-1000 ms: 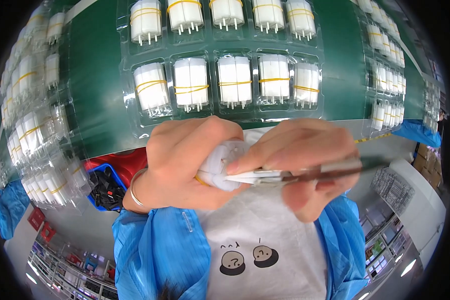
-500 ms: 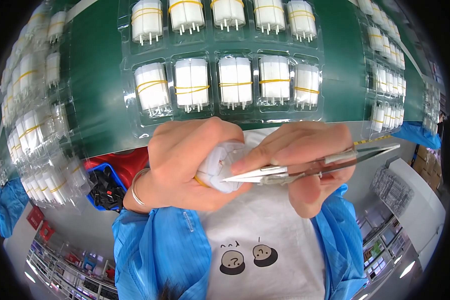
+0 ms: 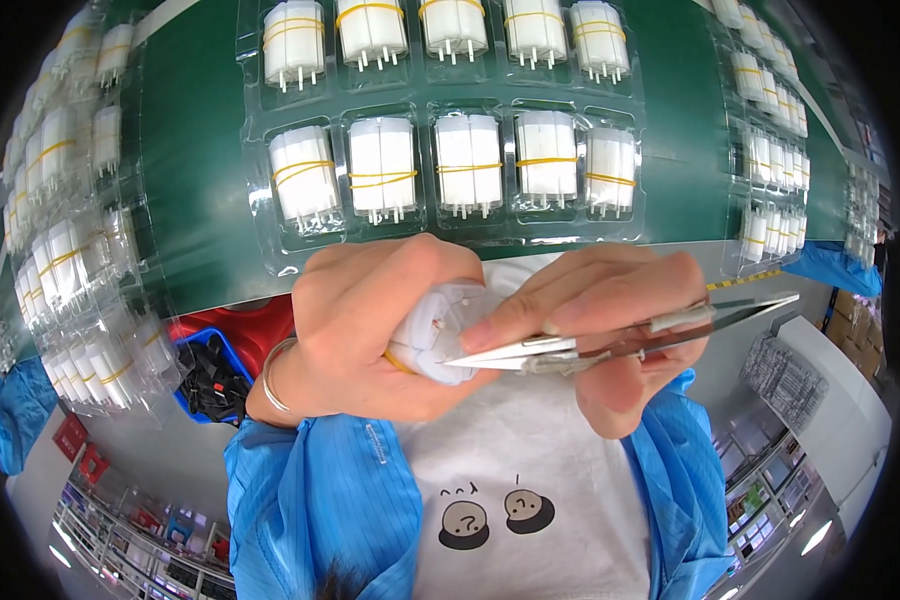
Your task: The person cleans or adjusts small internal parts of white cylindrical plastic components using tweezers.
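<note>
Wrapped round a white plastic cylinder bundle with a yellow rubber band, my left hand holds it end-on at the near edge of the table. My right hand grips a pair of metal tweezers between thumb and fingers. The tweezers lie nearly level, their tips at the exposed end face of the bundle. My right fingertips touch or nearly touch that end too. Whether the tips pinch anything there is too small to make out.
Beyond my hands a clear plastic tray holds rows of similar banded white pieces with pins on the green table. Stacked trays stand at left, more trays at right. A blue bin of black parts sits lower left by a red stool.
Both hands stay almost in place. The bundle has shifted very slightly left, and the tweezer tips have moved a little right against its end face.
</note>
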`<state>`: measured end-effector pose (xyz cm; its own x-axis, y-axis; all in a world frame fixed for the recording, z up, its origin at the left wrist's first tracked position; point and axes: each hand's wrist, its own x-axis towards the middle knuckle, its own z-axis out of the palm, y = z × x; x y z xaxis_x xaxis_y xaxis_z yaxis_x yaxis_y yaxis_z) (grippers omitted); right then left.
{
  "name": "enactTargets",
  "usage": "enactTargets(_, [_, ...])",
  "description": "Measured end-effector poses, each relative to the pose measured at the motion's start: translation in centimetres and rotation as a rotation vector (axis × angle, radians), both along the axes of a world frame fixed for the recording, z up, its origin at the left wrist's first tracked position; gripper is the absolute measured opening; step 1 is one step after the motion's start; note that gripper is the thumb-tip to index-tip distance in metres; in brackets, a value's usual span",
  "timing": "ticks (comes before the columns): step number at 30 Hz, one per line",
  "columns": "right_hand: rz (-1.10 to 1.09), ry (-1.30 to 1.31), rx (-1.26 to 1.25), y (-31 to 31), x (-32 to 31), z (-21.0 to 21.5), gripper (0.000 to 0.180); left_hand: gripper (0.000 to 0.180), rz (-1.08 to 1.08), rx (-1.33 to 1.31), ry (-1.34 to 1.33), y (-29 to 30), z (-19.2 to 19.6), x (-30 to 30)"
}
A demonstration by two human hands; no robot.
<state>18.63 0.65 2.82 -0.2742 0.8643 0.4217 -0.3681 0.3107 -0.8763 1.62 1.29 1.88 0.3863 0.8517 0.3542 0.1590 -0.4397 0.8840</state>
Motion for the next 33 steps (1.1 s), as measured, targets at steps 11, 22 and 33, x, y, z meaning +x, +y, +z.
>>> enactTargets(11, [-0.046,-0.158,0.074,-0.2,0.5,0.6,0.032,0.039,-0.026,0.035,0.056,0.0,-0.2,-0.3])
enactTargets(22, [-0.074,-0.001,0.059,0.5,0.2,0.2,0.037,0.028,-0.198,-0.128,-0.112,0.7,0.7,-0.1])
enactTargets(33, [0.12,-0.027,-0.05,0.3,1.2,0.0,0.032,0.022,-0.329,-0.174,-0.14,0.7,0.5,-0.1])
